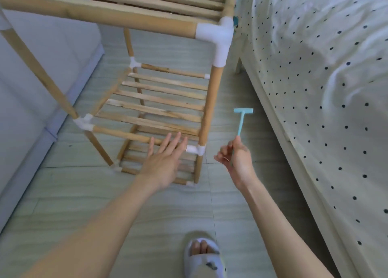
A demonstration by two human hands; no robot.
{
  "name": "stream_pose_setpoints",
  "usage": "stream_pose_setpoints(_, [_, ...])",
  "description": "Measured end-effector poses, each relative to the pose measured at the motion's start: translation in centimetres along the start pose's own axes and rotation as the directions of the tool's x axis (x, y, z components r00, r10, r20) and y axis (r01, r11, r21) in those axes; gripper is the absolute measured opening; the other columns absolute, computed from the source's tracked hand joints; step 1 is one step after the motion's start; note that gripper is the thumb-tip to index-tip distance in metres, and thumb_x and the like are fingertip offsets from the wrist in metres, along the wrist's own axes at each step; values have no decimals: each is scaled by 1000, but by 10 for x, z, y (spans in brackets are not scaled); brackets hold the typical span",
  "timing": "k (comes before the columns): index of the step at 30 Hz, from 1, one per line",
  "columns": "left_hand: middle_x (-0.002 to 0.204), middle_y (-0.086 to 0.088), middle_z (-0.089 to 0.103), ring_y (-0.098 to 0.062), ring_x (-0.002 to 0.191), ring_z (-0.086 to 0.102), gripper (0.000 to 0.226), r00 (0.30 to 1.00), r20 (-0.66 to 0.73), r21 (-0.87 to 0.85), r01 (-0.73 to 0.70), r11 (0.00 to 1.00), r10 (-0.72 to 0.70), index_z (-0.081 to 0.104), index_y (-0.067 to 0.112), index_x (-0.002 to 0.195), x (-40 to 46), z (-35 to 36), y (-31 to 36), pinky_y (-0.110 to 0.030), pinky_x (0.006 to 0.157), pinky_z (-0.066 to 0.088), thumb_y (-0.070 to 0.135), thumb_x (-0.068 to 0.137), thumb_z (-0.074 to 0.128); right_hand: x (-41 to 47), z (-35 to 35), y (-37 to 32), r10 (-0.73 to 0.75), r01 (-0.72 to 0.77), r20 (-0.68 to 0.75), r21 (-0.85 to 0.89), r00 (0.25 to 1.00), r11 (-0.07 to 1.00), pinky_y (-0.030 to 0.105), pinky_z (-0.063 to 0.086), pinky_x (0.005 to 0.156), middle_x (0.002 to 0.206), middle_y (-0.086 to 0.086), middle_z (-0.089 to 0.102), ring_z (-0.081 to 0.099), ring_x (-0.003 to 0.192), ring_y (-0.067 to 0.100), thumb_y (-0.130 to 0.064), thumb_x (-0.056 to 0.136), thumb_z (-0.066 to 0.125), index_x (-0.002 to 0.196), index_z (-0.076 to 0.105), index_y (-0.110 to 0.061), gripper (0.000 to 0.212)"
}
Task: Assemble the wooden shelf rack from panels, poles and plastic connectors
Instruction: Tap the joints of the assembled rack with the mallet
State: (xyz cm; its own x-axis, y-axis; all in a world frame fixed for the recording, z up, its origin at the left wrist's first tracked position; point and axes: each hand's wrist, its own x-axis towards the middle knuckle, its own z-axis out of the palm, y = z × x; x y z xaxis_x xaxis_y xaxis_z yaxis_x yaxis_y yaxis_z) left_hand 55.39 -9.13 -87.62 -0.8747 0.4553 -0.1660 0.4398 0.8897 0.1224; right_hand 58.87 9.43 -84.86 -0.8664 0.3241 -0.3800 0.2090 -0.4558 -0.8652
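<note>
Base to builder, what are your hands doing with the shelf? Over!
Left hand open, fingers straight, reaching at the middle-shelf front pole. Right hand grips small blue hammer. Rack upright on floor, nothing blocking.

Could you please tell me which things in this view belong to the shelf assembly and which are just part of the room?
Belongs to the job:
- wooden shelf rack, standing on the floor
- white plastic connector at its corner
- small blue hammer, held by the right hand
- left hand, open, reaching to the rack

Just there:
- bed with dotted cover
- grey sofa
- slipper
</note>
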Motion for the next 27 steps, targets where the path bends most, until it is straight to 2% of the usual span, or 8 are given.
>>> stream_pose_setpoints(2, [146, 11, -35, -13, 135, -33, 67, 1000, 7, -10, -4, 1000, 4, -32, 35, 134, 8, 2, 3, -50, 109, -22, 26, 102, 26, -13, -22, 13, 23, -24, -7, -104, 1000, 994, 24, 36, 47, 48, -6, 24, 25, 38, 10, -30, 103, 25, 70, 31, -17, 37])
stream_pose_setpoints(5, [145, 9, -38, -15, 134, -34, 69, 1000, 11, -26, 7, 1000, -7, -33, 33, 131, 20, 1, 17, -51, 108, -23, 24, 101, 27, -24, -40, 22, 42, -42, -8, -246, 999, 968, 21, 30, 38, 42, -9, 23, 20, 34, 7, -30, 103, 26, 68, 32, -16, 39])
stream_pose_setpoints(11, [145, 5, -36, -12, 137, -29, 72, 997, -50, 26, -51, 998, 52, -31, 25, 135, 32, 0, 22, -41, 114, -16, 21, 99, 32, -21, -42, 17, -294, 302, -266, -10, 918, 953, 21, 33, 41, 43, -8, 30, 27, 38, 10, -30, 104, 20, 76, 42, -14, 39])
stream_pose_setpoints(16, [144, 6, -35, -9, 136, -28, 89, 993, -102, 48, -51, 998, 55, -32, 26, 133, 30, 4, 20, -38, 114, -16, 9, 90, 44, -25, -34, 50, 65, -63, 10, -115, 998, 991, 18, 26, 34, 36, -9, 25, 22, 29, 7, -30, 104, 21, 77, 41, -11, 38])
stream_pose_setpoints(20, [144, 6, -35, -8, 133, -31, 92, 996, -83, 28, -31, 999, 33, -30, 28, 134, 30, 5, 24, -38, 113, -18, 10, 88, 48, -6, -42, 22, -89, 177, -255, 346, 963, 921, 21, 23, 41, 41, -9, 20, 17, 34, 8, -32, 104, 21, 71, 34, -17, 39])
stream_pose_setpoints(24, [147, 8, -32, -8, 137, -27, 91, 996, -88, 15, -12, 1000, 13, -26, 27, 140, 31, 4, 25, -38, 114, -18, 10, 88, 46, -15, -16, 44, 120, -124, 31, 270, 992, 955, 16, 25, 36, 40, -9, 22, 21, 32, 8, -34, 103, 23, 70, 36, -15, 40])
stream_pose_setpoints(25, [146, 9, -33, -7, 136, -28, 90, 997, -80, 5, -16, 1000, 16, -26, 28, 140, 32, 3, 24, -38, 113, -18, 9, 88, 45, -14, -14, 43, 115, -112, 8, 297, 993, 948, 16, 23, 37, 40, -9, 21, 20, 32, 7, -33, 103, 24, 69, 35, -15, 40])
stream_pose_setpoints(27, [143, 10, -34, -5, 132, -30, 90, 998, -63, -19, -25, 1000, 24, -27, 30, 137, 33, 2, 23, -37, 113, -19, 6, 87, 44, -7, -18, 38, -22, 102, -200, 398, 979, 912, 20, 24, 41, 39, -9, 22, 21, 33, 9, -31, 104, 22, 68, 33, -17, 40])
